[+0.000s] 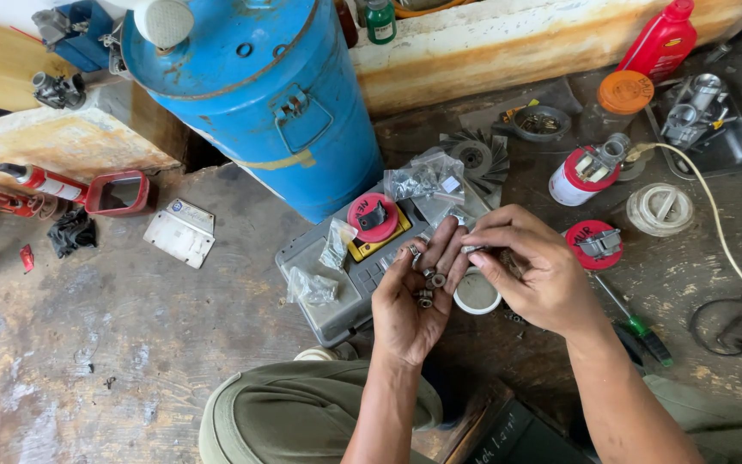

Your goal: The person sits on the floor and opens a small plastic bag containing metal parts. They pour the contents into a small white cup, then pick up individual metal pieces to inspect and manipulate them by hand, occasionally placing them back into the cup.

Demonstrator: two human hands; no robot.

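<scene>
Left hand (411,302), palm up and fingers loosely spread, is cradling several small metal parts (427,288): short round nuts or bushings lying on the palm and along the fingers. They are too small to tell which way their axes point. Right hand (532,268), palm down, is bending its thumb and forefinger together over the left fingertips, pinching a small metal piece (472,250); the piece is mostly hidden, so its long axis cannot be told.

Just below the hands, a white round lid (477,294) is lying flat on the floor. To the left, a grey plastic case (337,292) is lying flat, carrying a red and yellow disc (373,216) and clear plastic bags (421,179). Farther left and far, a blue metal drum (264,86) is standing upright.

To the right, a red cap (592,243) is lying near the right wrist, and a green-handled screwdriver (637,322) is lying with its handle towards the near right. Far right, a red bottle (663,41) is leaning on the wall, beside an orange-lidded jar (622,99).
</scene>
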